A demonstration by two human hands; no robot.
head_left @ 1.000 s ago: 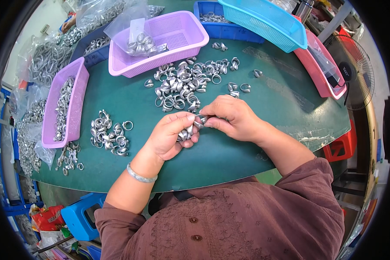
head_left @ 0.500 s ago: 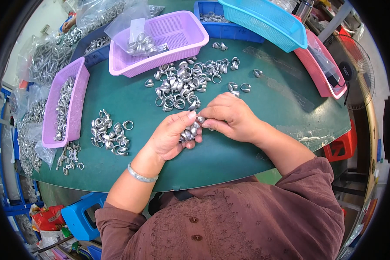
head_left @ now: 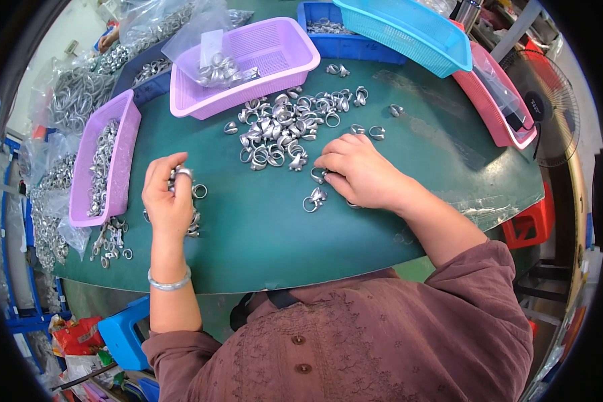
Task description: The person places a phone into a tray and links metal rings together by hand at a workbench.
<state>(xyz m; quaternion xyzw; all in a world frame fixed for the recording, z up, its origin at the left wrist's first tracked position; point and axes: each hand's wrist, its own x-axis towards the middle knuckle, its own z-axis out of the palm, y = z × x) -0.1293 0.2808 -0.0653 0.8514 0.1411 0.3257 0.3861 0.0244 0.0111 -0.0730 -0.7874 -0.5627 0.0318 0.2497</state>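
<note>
My left hand (head_left: 167, 201), a bangle on its wrist, is over the small left pile of silver-coloured metal rings (head_left: 194, 226). Its fingers and thumb curl around a few rings (head_left: 182, 174); whether these still bear on the pile is hard to see. Right of the middle, my right hand (head_left: 363, 173) rests low on the green table, thumb and fingertips closed at a single ring (head_left: 318, 175). Just below those fingertips lie a couple of loose rings (head_left: 314, 199). Beyond my hands spreads a larger heap of similar rings (head_left: 285, 127).
A lilac basket (head_left: 248, 90) holding a bag of parts stands behind the heap. Another lilac basket (head_left: 128, 154) of rings is at the left. Blue bins (head_left: 355, 48), a turquoise basket (head_left: 409, 33) and a pink basket (head_left: 492, 100) line the far side, near a fan (head_left: 549, 110).
My left hand has moved left, away from my right hand, to the small pile with rings in it. My right hand stays about where it was; loose rings now show below it.
</note>
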